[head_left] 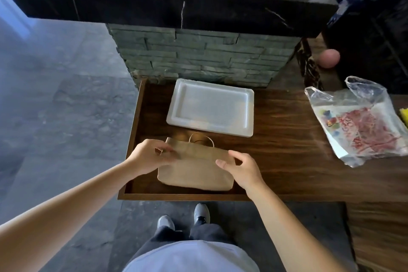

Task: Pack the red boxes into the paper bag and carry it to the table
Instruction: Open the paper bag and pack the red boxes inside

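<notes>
Brown paper bag (196, 170) is lying flat and folded on the wooden tabletop (287, 150), right at the near edge, with its twine handles pointing to 12 o'clock toward a white tray (210, 107). Both hands are on the bag's mouth edge: left hand (150, 157) has a pinching grip on the 10 o'clock corner, right hand (242, 170) has fingers curled onto the 2 o'clock corner, and I can't really tell if that one is a proper pinch or just resting on the paper.

Looks to me like the step is opening the bag. I'd split the two layers at the mouth with the thumbs, pull the sides apart, then push a hand inside to pop the bottom gusset flat so it stands by itself. Go easy near the handles, that's where thin paper tears.

Hard to make out: no clearly red boxes out in the open. At 3 o'clock there's a clear plastic bag (357, 121) with something red-printed inside, could be them, but the plastic blurs it. Something yellow is cut off at the right edge. Can't see whether the paper bag already has anything in it; it looks flat.
</notes>
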`<state>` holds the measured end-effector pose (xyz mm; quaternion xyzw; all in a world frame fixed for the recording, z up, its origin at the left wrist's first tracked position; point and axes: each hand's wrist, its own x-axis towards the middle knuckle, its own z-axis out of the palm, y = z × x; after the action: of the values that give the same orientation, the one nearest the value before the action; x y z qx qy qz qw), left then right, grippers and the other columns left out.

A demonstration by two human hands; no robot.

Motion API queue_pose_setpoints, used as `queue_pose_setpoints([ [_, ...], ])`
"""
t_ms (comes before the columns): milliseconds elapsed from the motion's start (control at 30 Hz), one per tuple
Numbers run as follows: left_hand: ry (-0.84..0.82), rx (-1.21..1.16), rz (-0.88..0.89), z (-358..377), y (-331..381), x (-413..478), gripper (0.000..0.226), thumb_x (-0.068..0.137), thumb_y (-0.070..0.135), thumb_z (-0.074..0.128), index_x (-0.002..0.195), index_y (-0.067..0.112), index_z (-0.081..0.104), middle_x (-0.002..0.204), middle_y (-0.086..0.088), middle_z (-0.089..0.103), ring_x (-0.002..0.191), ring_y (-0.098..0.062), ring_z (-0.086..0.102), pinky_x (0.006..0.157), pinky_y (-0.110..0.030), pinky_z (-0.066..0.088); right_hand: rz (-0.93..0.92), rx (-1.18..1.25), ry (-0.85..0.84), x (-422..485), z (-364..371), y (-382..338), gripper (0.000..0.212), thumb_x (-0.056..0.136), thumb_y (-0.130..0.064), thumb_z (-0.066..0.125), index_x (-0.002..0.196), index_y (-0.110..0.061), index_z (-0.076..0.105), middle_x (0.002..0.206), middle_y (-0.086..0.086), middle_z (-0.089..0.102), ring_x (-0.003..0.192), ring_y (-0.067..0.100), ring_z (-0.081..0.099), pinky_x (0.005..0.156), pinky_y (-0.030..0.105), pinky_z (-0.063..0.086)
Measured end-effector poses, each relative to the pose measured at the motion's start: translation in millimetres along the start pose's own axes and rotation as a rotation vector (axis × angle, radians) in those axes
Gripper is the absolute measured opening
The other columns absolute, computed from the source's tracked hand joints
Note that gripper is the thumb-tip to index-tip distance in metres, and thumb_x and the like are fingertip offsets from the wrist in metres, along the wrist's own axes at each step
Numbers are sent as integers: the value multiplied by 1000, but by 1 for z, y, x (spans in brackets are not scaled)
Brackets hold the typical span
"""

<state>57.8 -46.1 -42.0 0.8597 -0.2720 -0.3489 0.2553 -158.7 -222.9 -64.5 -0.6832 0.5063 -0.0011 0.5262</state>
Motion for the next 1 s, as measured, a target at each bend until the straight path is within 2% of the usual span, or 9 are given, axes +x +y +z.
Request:
queue_pose_setpoints([
  [100,11,-206,-86,-6,-1,-2,34,81,29,77,113,30,63,97,2,68,87,-16,68,71,-35,62,42,116,95,-9,2,0,78,63,-50,84,133,-30,55,124,-9,54,107,6,53,87,28,45],
  [200,-24,-310,-136,-10,-3,-6,58,84,21,75,134,29,47,105,-3,65,92,-21,68,67,-34,63,50,198,177,-18,9,-2,75,66,-40,85,134,-28,55,119,-12,56,94,5,58,85,30,50],
  [300,-44,-276,-116,-12,-5,-6,49,87,18,71,133,23,53,110,-3,65,97,-22,66,71,-35,62,48,235,216,-21,15,-8,56,73,-32,81,126,-24,63,119,-5,65,101,15,62,90,40,55],
  [367,-12,-250,-76,-12,-6,-7,37,87,17,71,122,21,62,109,0,67,95,-20,67,75,-38,62,42,305,226,-26,17,-15,42,77,-25,79,118,-25,68,108,-3,69,96,14,64,85,37,57],
  [500,160,-114,113,-18,-2,-9,27,81,19,77,107,16,72,109,5,62,89,-13,65,67,-21,55,-23,370,318,-34,12,-27,25,78,-9,76,91,-29,69,96,-3,69,90,18,65,81,38,56],
  [633,283,64,379,-26,0,-20,20,81,13,76,100,20,78,124,6,59,113,-17,45,91,-34,50,-47,478,239,-42,3,-34,26,81,-1,71,85,-27,70,90,-2,74,92,20,68,81,38,56],
  [767,284,187,735,-37,4,-34,23,78,5,78,88,25,80,117,2,63,111,-20,45,88,-33,51,-105,422,157,-49,0,-37,28,82,1,69,76,-26,75,82,0,76,88,20,70,74,33,55],
  [900,278,330,873,-41,9,-40,8,79,17,78,86,20,79,116,-3,64,112,-26,50,88,-40,54,-186,364,124,-54,-2,-34,29,79,7,69,73,-22,74,79,-1,75,82,17,70,79,38,55],
  [1000,246,393,984,-39,16,-42,14,82,28,74,92,18,72,119,-4,62,112,-26,51,88,-41,51,-250,319,99,-58,-7,-32,32,78,8,69,71,-23,74,81,-1,76,84,14,70,79,36,54],
])
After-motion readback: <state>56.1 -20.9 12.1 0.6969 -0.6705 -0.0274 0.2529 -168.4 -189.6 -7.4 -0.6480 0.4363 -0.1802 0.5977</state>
